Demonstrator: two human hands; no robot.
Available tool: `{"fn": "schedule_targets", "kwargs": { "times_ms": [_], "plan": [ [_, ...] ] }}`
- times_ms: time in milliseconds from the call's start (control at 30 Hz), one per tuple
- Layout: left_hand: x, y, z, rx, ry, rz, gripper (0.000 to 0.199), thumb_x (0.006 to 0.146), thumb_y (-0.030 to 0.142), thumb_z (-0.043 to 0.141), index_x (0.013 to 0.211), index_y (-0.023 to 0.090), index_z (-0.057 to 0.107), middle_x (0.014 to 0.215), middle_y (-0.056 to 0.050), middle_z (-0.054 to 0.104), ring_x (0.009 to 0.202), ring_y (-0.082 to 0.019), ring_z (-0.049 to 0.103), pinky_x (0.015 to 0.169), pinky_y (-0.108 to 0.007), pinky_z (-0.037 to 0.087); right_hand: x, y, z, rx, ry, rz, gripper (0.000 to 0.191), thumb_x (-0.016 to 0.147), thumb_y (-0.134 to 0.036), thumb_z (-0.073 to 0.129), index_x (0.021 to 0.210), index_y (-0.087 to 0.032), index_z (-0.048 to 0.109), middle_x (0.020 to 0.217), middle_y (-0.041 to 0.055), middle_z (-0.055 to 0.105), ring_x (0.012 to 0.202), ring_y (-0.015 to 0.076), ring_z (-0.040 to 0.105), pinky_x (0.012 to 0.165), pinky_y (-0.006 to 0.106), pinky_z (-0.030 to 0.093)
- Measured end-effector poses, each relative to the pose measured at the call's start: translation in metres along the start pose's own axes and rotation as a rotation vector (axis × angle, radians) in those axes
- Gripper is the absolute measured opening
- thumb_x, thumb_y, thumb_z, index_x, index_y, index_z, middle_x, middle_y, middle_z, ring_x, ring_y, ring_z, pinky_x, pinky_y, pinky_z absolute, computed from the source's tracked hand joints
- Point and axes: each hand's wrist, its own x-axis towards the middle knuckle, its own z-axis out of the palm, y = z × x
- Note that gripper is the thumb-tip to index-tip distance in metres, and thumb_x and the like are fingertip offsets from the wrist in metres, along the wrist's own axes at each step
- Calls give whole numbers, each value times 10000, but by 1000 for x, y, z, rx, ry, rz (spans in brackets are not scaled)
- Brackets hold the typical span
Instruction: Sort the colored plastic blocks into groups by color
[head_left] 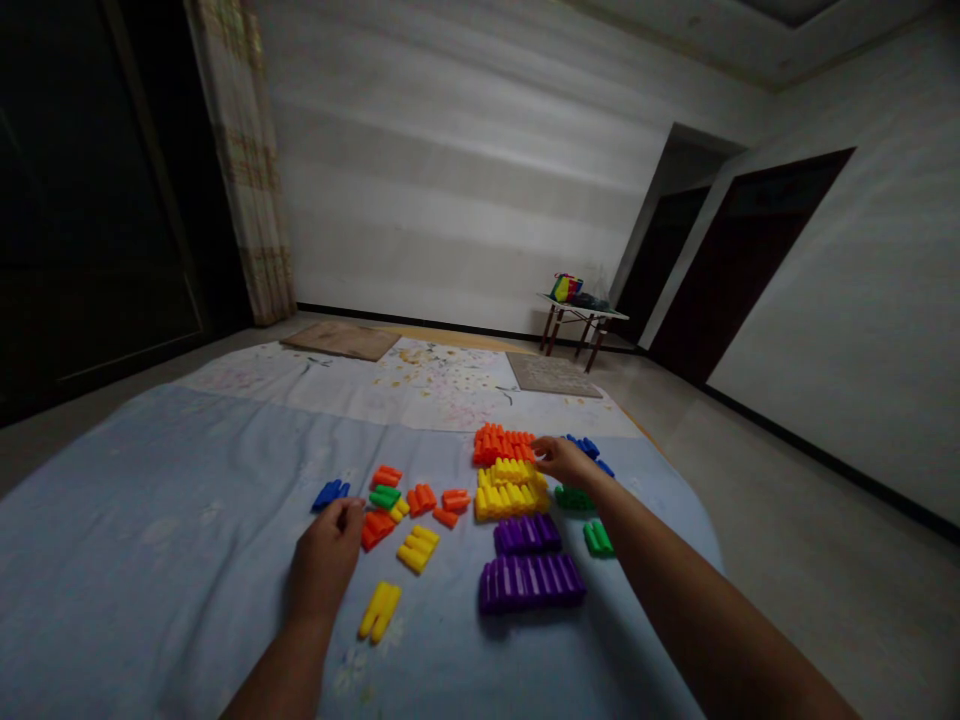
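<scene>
Rows of ridged plastic pieces lie on the blue cloth: orange pieces (501, 444) at the back, yellow pieces (511, 492) before them, then purple pieces (531, 583) nearest me. My right hand (559, 460) is at the right end of the orange row, fingers pinched together; what they hold, if anything, is hidden. My left hand (330, 545) has its fingers curled closed beside a loose green piece (385, 497) and an orange piece (377, 529); its fingertips are too small to show whether something is between them. A blue piece (330, 495) lies just beyond it.
Loose yellow pieces (418, 549) and orange pieces (421, 499) lie between my hands. Green pieces (598, 538) and blue pieces (583, 447) are around my right forearm. Two flat boards (343, 340) rest at the far edge. A small table (585, 308) stands beyond.
</scene>
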Motion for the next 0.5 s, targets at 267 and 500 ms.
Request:
{"fn": "schedule_targets", "kwargs": {
  "times_ms": [267, 500],
  "plan": [
    [-2, 3, 0, -10, 19, -2, 314, 787, 412, 376, 833, 217, 617, 787, -51, 690, 737, -183, 633, 607, -226, 443, -47, -92, 36, -45, -82, -411, 320, 769, -211, 555, 1080, -176, 625, 965, 64, 668, 820, 151, 613, 714, 244, 459],
    [0, 1, 0, -14, 5, -16, 326, 784, 430, 376, 855, 217, 613, 799, -52, 682, 749, -190, 626, 621, -235, 442, -72, -142, 86, -437, -217, -491, 478, 701, -432, 625, 1111, -187, 599, 1018, 121, 646, 913, 252, 608, 766, 342, 462]
  ]
}}
